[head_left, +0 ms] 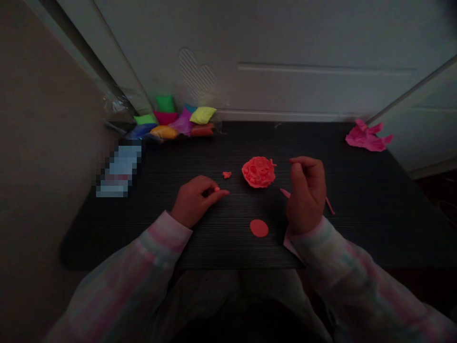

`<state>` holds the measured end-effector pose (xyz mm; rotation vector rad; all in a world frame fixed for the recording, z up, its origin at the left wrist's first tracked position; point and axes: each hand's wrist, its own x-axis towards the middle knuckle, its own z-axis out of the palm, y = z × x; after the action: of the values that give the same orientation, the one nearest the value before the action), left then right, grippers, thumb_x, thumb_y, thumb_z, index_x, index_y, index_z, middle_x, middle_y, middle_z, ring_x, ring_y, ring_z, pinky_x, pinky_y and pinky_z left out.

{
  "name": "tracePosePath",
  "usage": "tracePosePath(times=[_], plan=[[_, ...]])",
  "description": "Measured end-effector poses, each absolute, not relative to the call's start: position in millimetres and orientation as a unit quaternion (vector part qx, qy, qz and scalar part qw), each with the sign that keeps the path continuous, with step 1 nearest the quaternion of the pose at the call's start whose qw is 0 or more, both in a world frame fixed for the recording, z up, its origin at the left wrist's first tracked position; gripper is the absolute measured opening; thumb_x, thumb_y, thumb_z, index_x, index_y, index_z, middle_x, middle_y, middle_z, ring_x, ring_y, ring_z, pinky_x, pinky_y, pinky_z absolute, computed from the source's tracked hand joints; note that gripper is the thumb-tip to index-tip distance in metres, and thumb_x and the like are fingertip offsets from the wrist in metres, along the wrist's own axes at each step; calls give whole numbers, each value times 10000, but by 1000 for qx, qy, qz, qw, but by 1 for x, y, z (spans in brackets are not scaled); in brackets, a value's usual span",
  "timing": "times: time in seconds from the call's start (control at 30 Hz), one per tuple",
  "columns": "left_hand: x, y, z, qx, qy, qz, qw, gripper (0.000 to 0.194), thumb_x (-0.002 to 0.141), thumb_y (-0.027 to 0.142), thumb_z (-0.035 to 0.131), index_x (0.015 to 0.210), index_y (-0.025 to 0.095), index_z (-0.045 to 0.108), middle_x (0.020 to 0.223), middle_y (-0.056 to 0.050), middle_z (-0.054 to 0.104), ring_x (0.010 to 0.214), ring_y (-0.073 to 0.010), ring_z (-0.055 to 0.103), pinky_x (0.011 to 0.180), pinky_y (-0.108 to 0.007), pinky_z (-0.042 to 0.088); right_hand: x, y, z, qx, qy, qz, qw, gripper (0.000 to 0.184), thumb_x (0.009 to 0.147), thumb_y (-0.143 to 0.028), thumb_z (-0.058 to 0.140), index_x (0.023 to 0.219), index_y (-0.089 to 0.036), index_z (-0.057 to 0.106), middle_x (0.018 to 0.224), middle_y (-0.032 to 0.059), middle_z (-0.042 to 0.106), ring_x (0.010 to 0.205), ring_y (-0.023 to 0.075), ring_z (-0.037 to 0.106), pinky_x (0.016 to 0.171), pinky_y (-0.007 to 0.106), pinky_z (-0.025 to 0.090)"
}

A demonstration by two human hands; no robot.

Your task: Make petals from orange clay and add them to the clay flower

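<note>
My left hand (198, 200) is closed, with a small lump of coral clay (217, 189) between thumb and forefinger. Just beyond it lies a small clay scrap (227, 175) on the dark table. My right hand (306, 195) is raised with thumb and forefinger pressed together; whatever it may pinch is too small or hidden. A ruffled coral clay flower (259, 172) sits between the hands, slightly farther back. Nearer my body is a flat round clay disc (259, 228). A thin pink tool (284, 193) lies partly hidden beneath my right hand.
Packets of coloured clay (174, 121) in clear plastic are at the back left. A blurred, pale rectangular object (119, 169) lies at the left edge. Crumpled pink material (369, 136) rests at the back right. A white panel (303, 90) rises behind the black table (221, 247).
</note>
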<state>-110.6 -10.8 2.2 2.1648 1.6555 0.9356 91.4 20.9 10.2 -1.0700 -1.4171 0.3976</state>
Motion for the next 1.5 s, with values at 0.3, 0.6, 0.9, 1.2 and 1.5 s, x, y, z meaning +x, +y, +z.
tracePosePath(times=[0.3,0.6,0.9,1.2,1.5], plan=[[-109,-13,1,722,594,319,152,229,803,304,474,944,178,604,819,-31,658,749,-154,594,698,-286,455,91,20,13,-476,-620,186,595,107,824,-231,438,847,-194,536,791,20,479,723,137,473,662,298,377],[-109,-15,6,694,628,316,159,346,869,296,285,666,179,540,583,9,564,556,-115,534,576,-237,423,92,21,12,-483,-626,176,587,126,828,-263,422,839,-198,529,792,27,492,747,155,487,672,316,388],[-103,-21,6,715,605,341,85,246,835,258,420,983,135,574,814,-61,638,719,-148,578,677,-277,453,116,24,21,-477,-555,184,657,85,798,-249,482,814,-206,553,722,6,504,669,139,490,608,292,386],[-24,-54,20,808,506,289,84,144,802,289,499,812,191,604,898,-38,636,879,-192,519,792,-378,383,189,-26,2,-549,-764,48,335,165,767,-268,536,892,-185,603,823,61,592,766,209,535,659,352,391],[8,-34,15,832,522,184,34,299,819,388,435,680,168,582,731,-59,597,771,-211,498,737,-410,359,185,-19,-3,-559,-805,-54,189,205,783,-312,534,908,-191,642,829,50,637,745,206,512,638,339,292]])
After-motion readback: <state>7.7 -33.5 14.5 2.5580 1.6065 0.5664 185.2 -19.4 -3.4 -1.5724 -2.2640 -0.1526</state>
